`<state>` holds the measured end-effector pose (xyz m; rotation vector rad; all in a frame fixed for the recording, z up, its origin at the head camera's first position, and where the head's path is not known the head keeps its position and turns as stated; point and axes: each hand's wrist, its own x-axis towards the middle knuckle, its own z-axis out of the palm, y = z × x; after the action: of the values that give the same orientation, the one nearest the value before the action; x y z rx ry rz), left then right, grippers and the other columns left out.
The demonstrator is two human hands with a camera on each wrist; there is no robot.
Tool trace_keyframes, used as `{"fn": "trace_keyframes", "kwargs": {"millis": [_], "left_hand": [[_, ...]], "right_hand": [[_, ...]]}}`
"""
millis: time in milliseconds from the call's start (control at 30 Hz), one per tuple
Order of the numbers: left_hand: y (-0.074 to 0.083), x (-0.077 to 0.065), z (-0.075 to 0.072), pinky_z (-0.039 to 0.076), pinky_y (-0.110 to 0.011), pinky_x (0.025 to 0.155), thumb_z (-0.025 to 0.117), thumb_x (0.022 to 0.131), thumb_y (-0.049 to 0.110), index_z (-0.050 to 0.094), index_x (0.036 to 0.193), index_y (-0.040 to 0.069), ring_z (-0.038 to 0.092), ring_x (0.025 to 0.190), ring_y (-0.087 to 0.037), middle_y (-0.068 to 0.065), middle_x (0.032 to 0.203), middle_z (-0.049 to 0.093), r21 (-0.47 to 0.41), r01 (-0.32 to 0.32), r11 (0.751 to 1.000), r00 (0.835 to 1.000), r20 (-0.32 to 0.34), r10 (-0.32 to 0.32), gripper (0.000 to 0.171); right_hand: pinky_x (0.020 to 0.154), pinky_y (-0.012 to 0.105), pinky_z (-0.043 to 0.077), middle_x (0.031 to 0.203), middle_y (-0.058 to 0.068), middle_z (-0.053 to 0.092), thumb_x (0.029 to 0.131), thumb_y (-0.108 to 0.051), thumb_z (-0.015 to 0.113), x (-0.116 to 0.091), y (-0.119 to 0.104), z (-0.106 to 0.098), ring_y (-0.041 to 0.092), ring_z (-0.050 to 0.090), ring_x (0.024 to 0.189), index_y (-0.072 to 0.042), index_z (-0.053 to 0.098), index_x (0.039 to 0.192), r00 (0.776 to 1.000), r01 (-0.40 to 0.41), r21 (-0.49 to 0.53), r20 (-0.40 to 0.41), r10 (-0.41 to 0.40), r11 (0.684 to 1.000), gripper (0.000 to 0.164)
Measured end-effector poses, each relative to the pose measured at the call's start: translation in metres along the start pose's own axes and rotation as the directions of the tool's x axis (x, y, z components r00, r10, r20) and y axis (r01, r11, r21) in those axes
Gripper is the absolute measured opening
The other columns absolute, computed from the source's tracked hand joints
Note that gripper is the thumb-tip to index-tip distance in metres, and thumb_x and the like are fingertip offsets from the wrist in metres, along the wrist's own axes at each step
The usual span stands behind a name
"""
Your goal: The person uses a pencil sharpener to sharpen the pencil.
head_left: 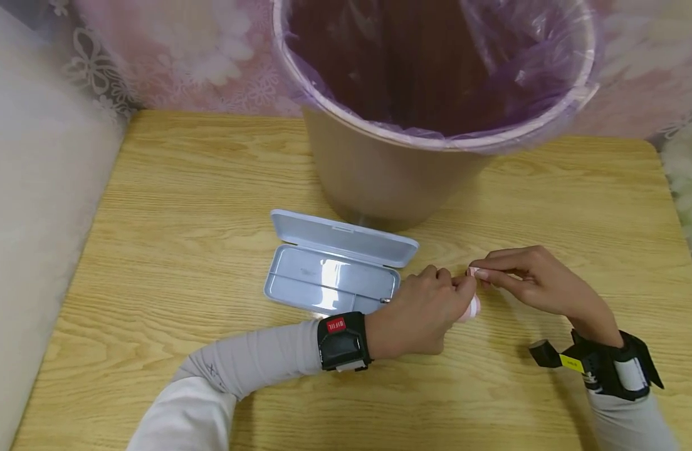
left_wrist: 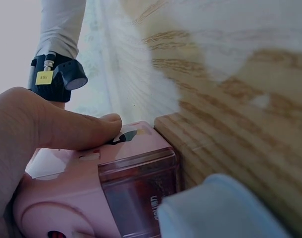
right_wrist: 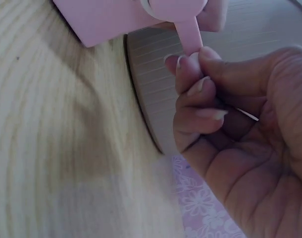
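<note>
Clasping a pink sharpener (left_wrist: pixel 84 191) in the left hand (head_left: pixel 425 310), just right of the open blue case (head_left: pixel 301 266) on the table (head_left: pixel 182 263); probably bracing it against turning. Pinching the crank handle (right_wrist: pixel 189 34) between the right hand's (right_wrist: pixel 245 124) thumb and fingertips. Reading sideways, perhaps "deli", on the drawer (left_wrist: pixel 138 193); unreadable on the wrist strap's (head_left: pixel 345 344) red label (head_left: pixel 336 324).

Pink sharpener (left_wrist: pixel 91 181) with translucent drawer (left_wrist: pixel 136 198)

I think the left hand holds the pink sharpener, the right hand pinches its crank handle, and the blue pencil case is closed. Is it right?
No, the blue pencil case is open, as the head view shows. The left hand does hold the pink sharpener, and the right hand pinches its crank handle.
</note>
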<state>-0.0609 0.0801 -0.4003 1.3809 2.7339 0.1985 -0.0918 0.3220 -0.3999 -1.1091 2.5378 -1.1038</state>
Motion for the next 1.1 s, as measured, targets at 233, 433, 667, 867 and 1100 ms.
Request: {"fn": "trace_keyframes", "kwargs": {"millis": [233,433,667,867,1100], "left_hand": [[-0.001,-0.001,0.002,0.042,-0.021,0.051,0.067,0.079,0.021,0.052,0.116,0.016,0.05,0.071,-0.011,0.003,0.08,0.055,-0.012,0.007,1.0,1.0,0.012,-0.007,0.04],[0.0,-0.003,0.003,0.041,-0.02,0.05,0.067,0.079,0.019,0.054,0.107,0.017,0.05,0.07,-0.01,0.003,0.078,0.054,-0.043,0.005,0.999,1.0,0.002,-0.005,0.031],[0.0,-0.003,0.004,0.041,-0.021,0.05,0.068,0.079,0.02,0.053,0.106,0.017,0.049,0.069,-0.011,0.003,0.078,0.054,-0.033,-0.005,0.999,1.0,-0.011,0.005,0.031],[-0.001,-0.002,0.003,0.039,-0.019,0.048,0.063,0.078,0.019,0.052,0.101,0.016,0.045,0.064,-0.01,0.004,0.074,0.051,0.006,-0.016,1.0,0.999,-0.047,0.016,0.026],[-0.001,-0.001,0.0,0.04,-0.019,0.05,0.064,0.08,0.019,0.054,0.106,0.015,0.047,0.066,-0.01,0.003,0.077,0.053,-0.026,-0.019,0.999,1.0,-0.021,0.019,0.028]], "right_hand": [[0.062,0.016,0.042,0.097,-0.014,0.072,0.088,0.014,0.066,-0.006,0.002,0.018,-0.005,0.052,0.072,-0.009,0.077,0.11,0.996,-0.092,-0.009,-0.006,0.092,0.996,0.034],[0.057,0.017,0.037,0.084,-0.012,0.066,0.085,0.017,0.063,-0.018,0.0,0.039,-0.007,0.042,0.067,-0.018,0.075,0.096,0.994,-0.101,-0.028,0.046,0.102,0.995,0.039],[0.057,0.012,0.039,0.078,-0.016,0.06,0.089,0.009,0.068,-0.034,-0.019,0.048,-0.01,0.042,0.066,-0.024,0.071,0.09,0.99,-0.089,0.042,0.115,0.084,0.995,0.034],[0.061,0.008,0.041,0.085,-0.016,0.061,0.087,0.011,0.069,-0.044,-0.048,0.029,-0.009,0.05,0.071,-0.016,0.075,0.11,0.993,-0.004,0.091,0.117,-0.006,0.996,0.036],[0.06,0.009,0.037,0.083,-0.022,0.054,0.082,0.01,0.074,-0.037,-0.064,0.006,-0.01,0.043,0.07,-0.016,0.075,0.114,0.998,0.048,-0.022,0.049,-0.047,0.999,0.041]]}}
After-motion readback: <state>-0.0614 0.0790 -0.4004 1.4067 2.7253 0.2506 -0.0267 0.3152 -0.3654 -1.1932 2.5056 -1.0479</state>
